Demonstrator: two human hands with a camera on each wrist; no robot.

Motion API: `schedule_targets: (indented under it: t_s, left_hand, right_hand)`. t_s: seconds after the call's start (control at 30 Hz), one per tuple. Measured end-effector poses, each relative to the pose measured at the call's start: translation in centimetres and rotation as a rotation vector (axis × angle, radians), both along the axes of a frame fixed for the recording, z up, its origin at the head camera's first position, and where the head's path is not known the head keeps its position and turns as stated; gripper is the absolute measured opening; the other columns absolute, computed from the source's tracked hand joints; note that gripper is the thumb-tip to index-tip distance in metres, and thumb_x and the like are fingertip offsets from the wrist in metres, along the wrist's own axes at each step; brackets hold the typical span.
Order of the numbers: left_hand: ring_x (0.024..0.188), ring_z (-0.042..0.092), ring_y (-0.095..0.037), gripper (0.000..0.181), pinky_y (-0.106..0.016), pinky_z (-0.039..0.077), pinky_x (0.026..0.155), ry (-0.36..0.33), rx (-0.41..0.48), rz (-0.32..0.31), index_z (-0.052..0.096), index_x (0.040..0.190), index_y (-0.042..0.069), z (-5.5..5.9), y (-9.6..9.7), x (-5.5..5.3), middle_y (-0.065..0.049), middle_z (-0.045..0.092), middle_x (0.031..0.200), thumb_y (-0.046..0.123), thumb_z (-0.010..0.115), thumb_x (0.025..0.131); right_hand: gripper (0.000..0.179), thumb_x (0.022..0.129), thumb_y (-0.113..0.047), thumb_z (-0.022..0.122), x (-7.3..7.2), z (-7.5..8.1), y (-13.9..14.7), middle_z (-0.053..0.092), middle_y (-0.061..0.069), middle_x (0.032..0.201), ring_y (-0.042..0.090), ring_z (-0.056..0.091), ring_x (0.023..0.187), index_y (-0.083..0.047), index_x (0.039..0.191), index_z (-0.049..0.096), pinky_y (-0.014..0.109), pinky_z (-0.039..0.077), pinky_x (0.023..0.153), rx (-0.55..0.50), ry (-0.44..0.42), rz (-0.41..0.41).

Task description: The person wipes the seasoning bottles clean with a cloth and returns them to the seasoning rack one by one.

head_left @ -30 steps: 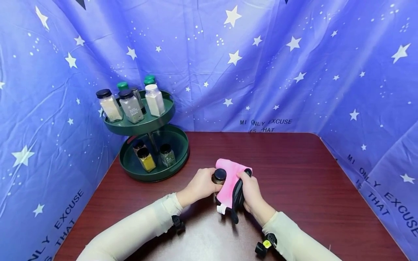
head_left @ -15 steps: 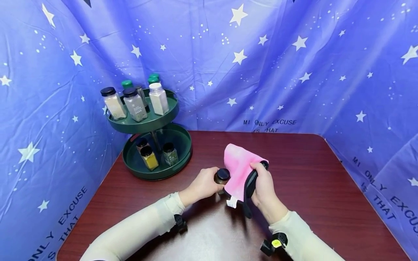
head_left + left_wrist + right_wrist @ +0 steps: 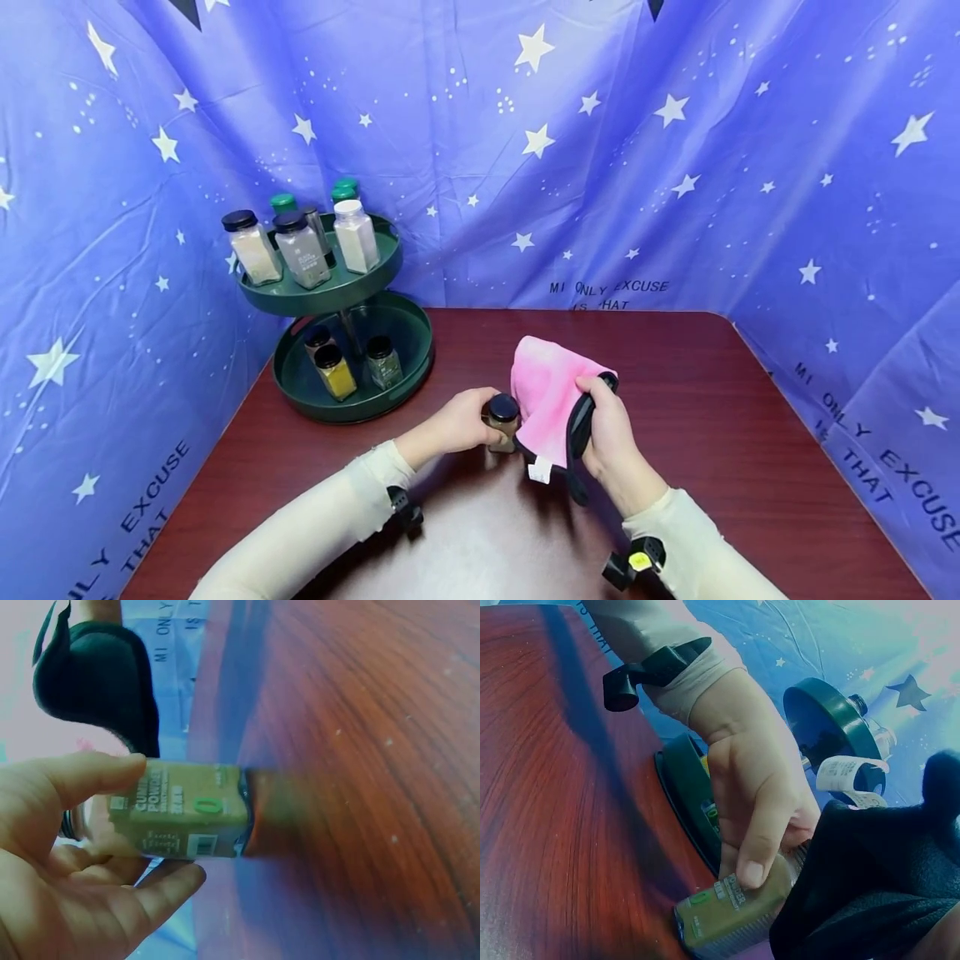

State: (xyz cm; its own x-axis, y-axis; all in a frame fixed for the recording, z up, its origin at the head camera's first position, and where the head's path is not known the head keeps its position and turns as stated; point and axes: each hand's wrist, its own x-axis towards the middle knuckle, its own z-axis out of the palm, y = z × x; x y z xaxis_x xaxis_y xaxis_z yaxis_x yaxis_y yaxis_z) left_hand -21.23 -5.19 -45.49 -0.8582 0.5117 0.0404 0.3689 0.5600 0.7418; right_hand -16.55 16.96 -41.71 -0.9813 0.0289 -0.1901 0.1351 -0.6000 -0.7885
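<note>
My left hand (image 3: pixel 453 425) grips a small square jar (image 3: pixel 502 433) with a black lid, held upright close over the table. Its label reads "cumin powder", and brown powder shows inside the jar (image 3: pixel 187 806) in the left wrist view. My right hand (image 3: pixel 617 446) holds a pink cloth (image 3: pixel 551 387) with black edging and a white tag, bunched between thumb and fingers. The cloth hangs just right of the jar, overlapping its side in the head view. From the right wrist, the cloth's black side (image 3: pixel 870 877) covers the jar's lid end.
A two-tier dark green turntable rack (image 3: pixel 352 408) stands at the back left. Several spice jars are on its upper tier (image 3: pixel 330 296), with 3 more below, among them a yellow one (image 3: pixel 337 379). Blue star-printed curtains (image 3: pixel 480 158) surround the dark red table (image 3: pixel 675 400).
My right hand has moved the pink cloth rightward, away from the jar, and it spreads wider. The left hand keeps the jar near the same place, with more of its body showing.
</note>
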Motion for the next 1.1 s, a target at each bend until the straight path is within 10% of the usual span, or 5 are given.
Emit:
schedule_targets:
  t_s: [0.5,1.1]
  left_hand:
    - [0.068,0.051,-0.012,0.049,-0.026,0.044,0.061,0.104,-0.075,0.264,0.055,0.087,0.010,0.5,0.8,2.3,0.001,0.055,0.076,0.044,0.089,0.075]
    - [0.090,0.063,-0.018,0.041,-0.035,0.052,0.082,0.110,-0.095,0.202,0.065,0.104,0.005,1.2,0.4,2.1,-0.003,0.068,0.095,0.027,0.083,0.075]
  right_hand:
    - [0.018,0.104,-0.014,0.044,-0.2,-0.5,0.1,0.067,-0.005,0.083,0.007,0.065,0.074,-0.014,0.092,0.058,0.024,0.055,0.069,-0.003,-0.002,-0.026]
    - [0.023,0.104,-0.012,0.047,-0.3,-0.4,-0.2,0.067,-0.004,0.077,0.008,0.065,0.069,-0.014,0.084,0.059,0.024,0.055,0.065,0.023,0.013,-0.057]
